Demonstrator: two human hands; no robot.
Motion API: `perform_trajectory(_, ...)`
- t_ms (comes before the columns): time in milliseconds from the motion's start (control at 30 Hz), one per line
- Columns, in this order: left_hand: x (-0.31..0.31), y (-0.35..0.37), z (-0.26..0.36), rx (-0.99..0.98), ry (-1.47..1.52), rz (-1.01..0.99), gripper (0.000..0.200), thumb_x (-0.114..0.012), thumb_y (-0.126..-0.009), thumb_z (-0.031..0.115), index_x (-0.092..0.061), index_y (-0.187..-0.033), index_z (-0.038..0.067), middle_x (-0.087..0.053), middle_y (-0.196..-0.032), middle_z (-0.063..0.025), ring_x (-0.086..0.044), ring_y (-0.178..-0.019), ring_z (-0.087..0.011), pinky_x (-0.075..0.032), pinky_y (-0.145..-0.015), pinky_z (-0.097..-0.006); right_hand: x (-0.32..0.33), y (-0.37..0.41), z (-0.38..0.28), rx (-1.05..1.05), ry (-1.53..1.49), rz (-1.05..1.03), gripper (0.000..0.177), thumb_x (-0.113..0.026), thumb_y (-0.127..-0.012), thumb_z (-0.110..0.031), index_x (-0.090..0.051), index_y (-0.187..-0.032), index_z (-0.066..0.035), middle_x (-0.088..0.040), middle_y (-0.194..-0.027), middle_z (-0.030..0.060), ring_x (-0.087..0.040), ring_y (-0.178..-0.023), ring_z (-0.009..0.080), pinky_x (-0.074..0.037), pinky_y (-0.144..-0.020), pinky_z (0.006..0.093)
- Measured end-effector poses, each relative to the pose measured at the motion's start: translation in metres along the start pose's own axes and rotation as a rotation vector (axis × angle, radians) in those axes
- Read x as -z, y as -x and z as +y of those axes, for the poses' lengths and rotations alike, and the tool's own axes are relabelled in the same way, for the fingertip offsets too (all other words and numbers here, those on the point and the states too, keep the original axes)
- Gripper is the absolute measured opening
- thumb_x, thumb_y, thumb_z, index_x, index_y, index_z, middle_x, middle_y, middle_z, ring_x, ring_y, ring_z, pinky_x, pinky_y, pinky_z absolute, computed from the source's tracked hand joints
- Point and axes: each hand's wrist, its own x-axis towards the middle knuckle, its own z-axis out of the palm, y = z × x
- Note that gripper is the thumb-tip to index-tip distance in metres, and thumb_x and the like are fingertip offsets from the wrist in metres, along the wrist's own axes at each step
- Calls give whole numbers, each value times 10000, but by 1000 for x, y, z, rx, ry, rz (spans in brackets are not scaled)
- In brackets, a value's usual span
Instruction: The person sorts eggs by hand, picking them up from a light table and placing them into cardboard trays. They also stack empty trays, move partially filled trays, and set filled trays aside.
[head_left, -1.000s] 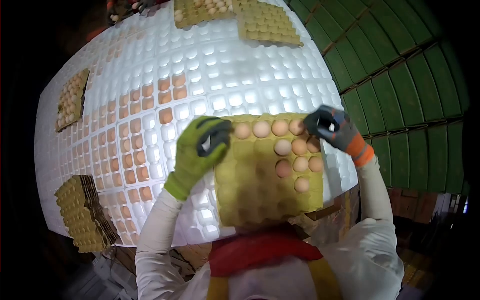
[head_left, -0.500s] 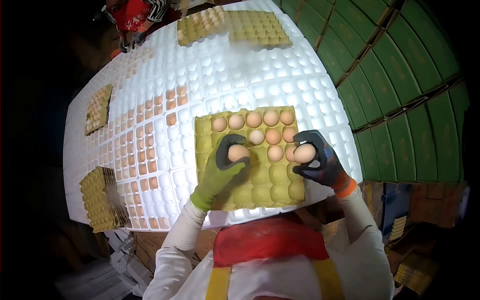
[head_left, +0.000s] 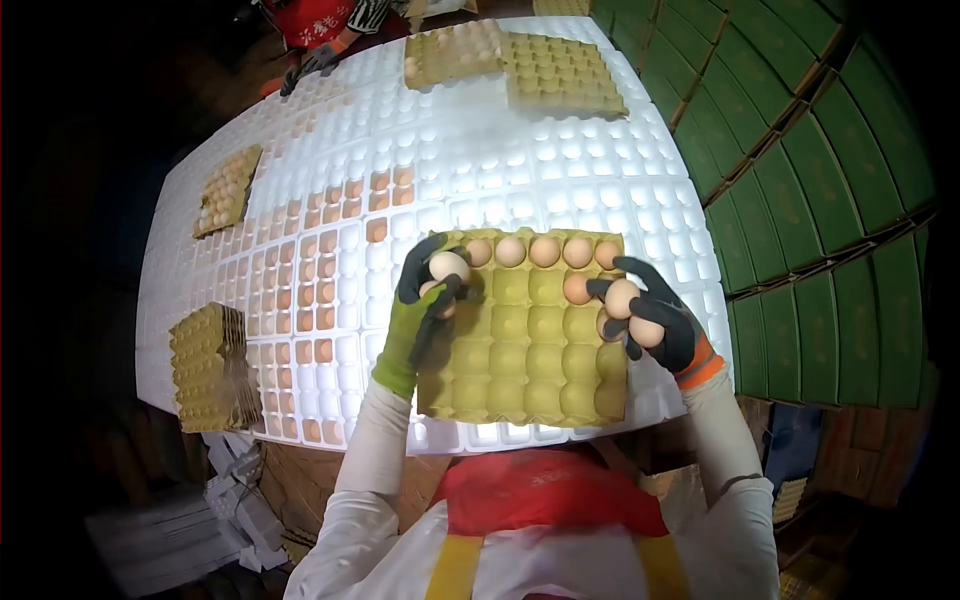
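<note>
My left hand [head_left: 415,315], in a green and black glove, is closed around two eggs [head_left: 449,266] above the left edge of a yellow pulp egg tray [head_left: 510,360]. At the tray's right side, my right hand [head_left: 672,325], in a dark glove with an orange cuff, grips two eggs [head_left: 621,298]. A row of brown eggs [head_left: 545,251] sits along the tray's far side. One more egg [head_left: 577,289] rests in the second row beside my right fingers, which partly hide another egg behind them. The near cups hold no eggs.
White plastic egg trays [head_left: 480,212] cover the table, several cups on the left holding eggs [head_left: 318,268]. Stacked pulp trays [head_left: 205,365] stand at left. Other pulp trays [head_left: 565,75] lie at the far side. Green boxes [head_left: 800,330] line the right. Another person's gloved hands [head_left: 310,68] are at far left.
My left hand has moved to the tray's left edge and now holds two eggs instead of one visible. A second egg shows in my right hand. Fewer eggs sit in the second row.
</note>
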Motion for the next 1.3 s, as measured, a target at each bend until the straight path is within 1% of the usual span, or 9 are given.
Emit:
perform_trajectory(100,20,-42,1,-357,-722,-59,491,-783,-839,100,-661,-1314,118,-644,-1231,-67,-653,-1001,-160,-554,-815,-314,-4,-61,-3,160,628,5,469,-626,-938,-376,-579,-1351,-159,-630,-1207,121,-676,-932,236,-551,-767,355)
perform_trajectory(167,-10,-44,32,-332,-1240,-89,411,-790,-764,151,-724,-1164,224,-583,-1224,-114,-652,-1016,-275,-566,-838,-387,-21,-95,-2,252,1407,101,397,-677,-895,-444,-675,-1223,-220,-585,-1162,125,-664,-998,291,-554,-817,405)
perform_trajectory(300,-33,-71,34,-146,-1812,-325,163,-782,-765,211,-747,-923,228,-553,-1114,-105,-630,-952,-310,-559,-752,-410,-66,-140,-4,18,2088,-76,432,-815,-777,-459,-709,-1107,-201,-579,-1172,117,-663,-1008,284,-575,-775,424)
perform_trajectory(400,4,-71,38,-281,-1481,-299,306,-839,-753,325,-754,-1020,201,-597,-1122,-82,-665,-996,-259,-557,-809,-389,-68,-148,-24,-85,2029,-171,432,-820,-785,-423,-713,-1121,-172,-570,-1188,121,-662,-979,306,-549,-755,428)
perform_trajectory(533,92,-123,25,-115,-697,-135,597,-897,-697,172,-702,-1256,94,-680,-1211,-26,-677,-1037,-159,-548,-921,-322,-46,-182,-67,-230,1633,-284,828,-737,-695,-736,-687,-1271,-143,-654,-1233,133,-676,-1083,319,-523,-942,406)
perform_trajectory(633,128,-199,-3,-84,-1035,48,540,-876,-727,258,-714,-1234,169,-670,-1175,-63,-679,-1032,-223,-558,-897,-368,-43,-266,-26,-42,1477,-176,931,-671,-717,-799,-618,-1355,-122,-649,-1313,139,-638,-1190,332,-501,-1006,411)
perform_trajectory(733,124,-260,-26,-107,-1417,150,458,-839,-762,311,-721,-1192,209,-652,-1134,-75,-674,-1016,-275,-559,-860,-418,-76,-361,13,-20,1686,19,482,-691,-844,-624,-671,-1202,-303,-609,-1242,104,-662,-1104,292,-529,-932,425)
perform_trajectory(800,123,-285,-44,-55,-1560,156,403,-811,-782,329,-725,-1161,224,-638,-1108,-77,-668,-1004,-304,-554,-835,-448,-93,-407,29,-158,1782,90,481,-664,-875,-598,-646,-1230,-273,-556,-1293,89,-663,-1108,294,-552,-889,433)
perform_trajectory(1300,96,-268,-83,-474,-991,-29,539,-733,-826,180,-597,-1348,176,-602,-1210,-115,-611,-1107,-328,-500,-912,-478,-44,-415,115,197,1590,48,414,-603,-969,-358,-564,-1316,-135,-534,-1343,183,-565,-1236,364,-468,-1049,445)
